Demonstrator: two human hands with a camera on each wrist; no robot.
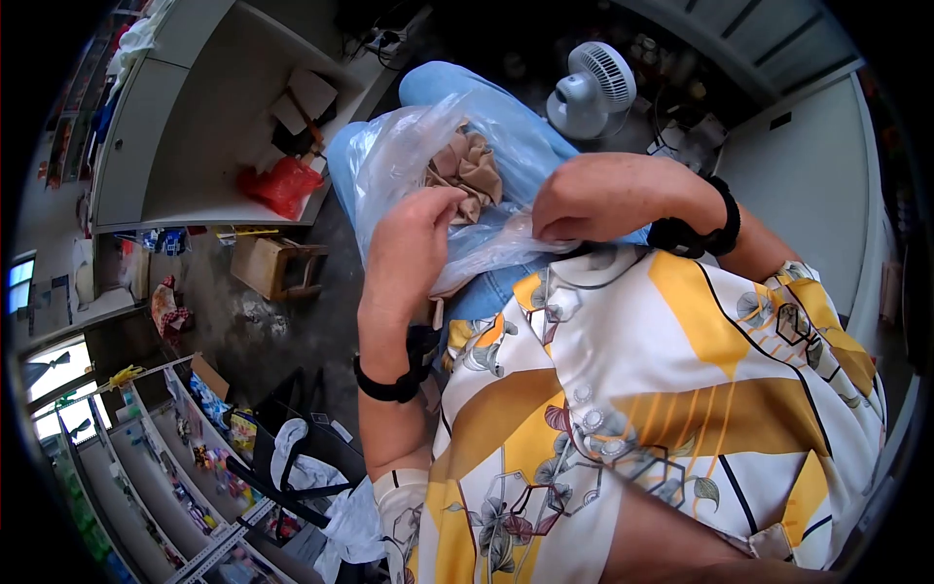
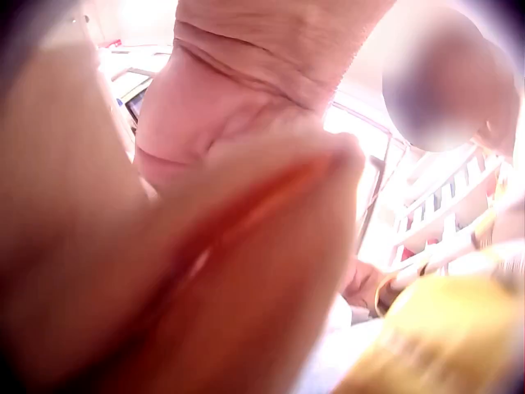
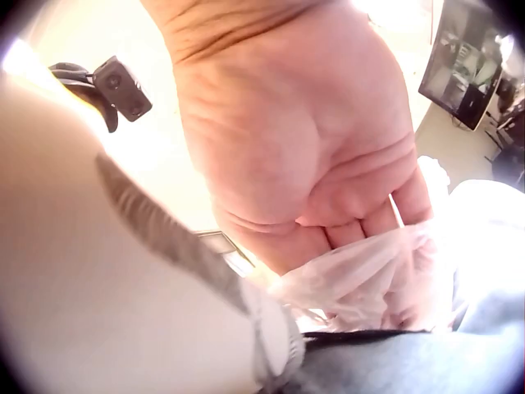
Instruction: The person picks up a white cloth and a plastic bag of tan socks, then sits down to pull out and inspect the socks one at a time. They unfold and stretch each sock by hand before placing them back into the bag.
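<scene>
A clear plastic bag (image 1: 389,151) lies across the lap, its mouth spread, with crumpled tan fabric (image 1: 474,170) inside. My left hand (image 1: 409,238) is curled at the bag's near left side, its fingertips beside the fabric. In the left wrist view, a blurred tan and reddish-brown shape (image 2: 271,238) covers much of the palm, and the fingertips are hidden. On the other side, my right hand (image 1: 593,200) bends down over the bag's edge and holds it. Thin plastic (image 3: 353,271) covers those fingers in the right wrist view.
A white fan (image 1: 589,92) stands beyond the knees. To the left are an open cabinet (image 1: 209,127) with a red plastic bag (image 1: 280,185) in it, and a wooden stool (image 1: 272,268) on the floor. Shelves of small goods (image 1: 161,457) fill the lower left. A pale panel (image 1: 812,185) rises at right.
</scene>
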